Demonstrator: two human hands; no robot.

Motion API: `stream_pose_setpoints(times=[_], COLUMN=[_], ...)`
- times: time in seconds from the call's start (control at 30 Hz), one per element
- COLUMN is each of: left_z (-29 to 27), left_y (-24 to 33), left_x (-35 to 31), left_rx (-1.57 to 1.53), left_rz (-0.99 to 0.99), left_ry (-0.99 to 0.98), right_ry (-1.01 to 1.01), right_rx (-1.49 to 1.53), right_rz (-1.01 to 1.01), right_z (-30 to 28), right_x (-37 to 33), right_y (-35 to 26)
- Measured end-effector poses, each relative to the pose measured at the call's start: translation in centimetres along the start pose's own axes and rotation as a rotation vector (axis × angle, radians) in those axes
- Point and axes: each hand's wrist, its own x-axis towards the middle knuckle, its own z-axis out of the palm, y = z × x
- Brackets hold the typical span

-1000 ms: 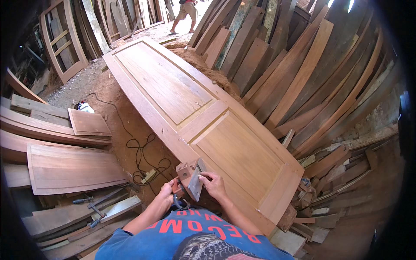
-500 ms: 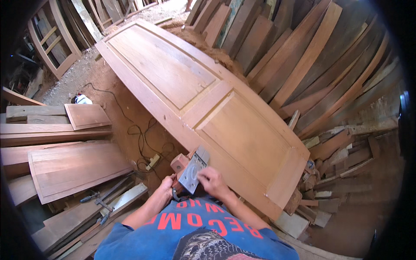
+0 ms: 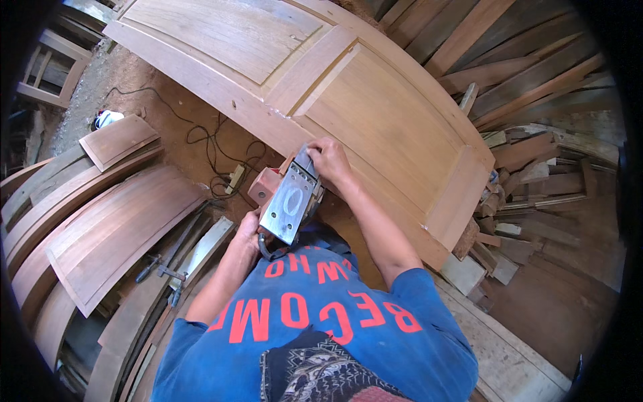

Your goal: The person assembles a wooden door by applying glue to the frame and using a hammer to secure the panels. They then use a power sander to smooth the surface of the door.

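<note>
Left hand and right hand closed, gripping, both forearms reaching forward

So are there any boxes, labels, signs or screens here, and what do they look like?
Oval label: middle of the power tool's silver metal base, held up by both hands; pale outline, too blurred to tell more.
Shirt lettering: big red block letters across the blue shirt, lower middle.
No boxes, signs or screens.

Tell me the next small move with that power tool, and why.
Probably turn the power tool over and lower it onto the door's near edge. Its flat metal sole faces up, held by the left hand and right hand just beside that edge, so it cannot work the wood yet.
</note>
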Motion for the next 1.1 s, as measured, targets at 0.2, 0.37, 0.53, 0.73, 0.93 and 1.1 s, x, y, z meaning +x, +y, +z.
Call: stream_pose_setpoints(times=[0.2,0.37,0.53,0.73,0.93,1.1], left_z=[-1.2,-2.3,1.4,1.5,11.1,16.5], left_y=[-0.4,-0.1,0.1,1.0,1.9,-4.1], left_x=[1.1,1.3,-1.1,-0.9,-4.2,-5.7], left_rx=[-0.061,-0.053,0.036,0.040,0.410,1.376], left_rz=[0.007,-0.008,0.022,0.062,0.397,0.767], left_ry=[0.018,-0.066,0.073,-0.016,-0.027,-0.272], right_ry=[-0.032,-0.126,0.095,0.366,0.352,0.456], right_rx=[0.069,0.087,0.086,0.219,0.350,0.621], right_rz=[0.123,0.141,0.402,0.394,0.464,0.511], right_z=[0.0,-0.4,-3.6,-5.3,-6.6,-7.7], right_x=[-1.4,0.6,0.3,-2.4,-13.3,-18.1], right_y=[3.1,0.9,3.5,2.0,0.1,-6.5])
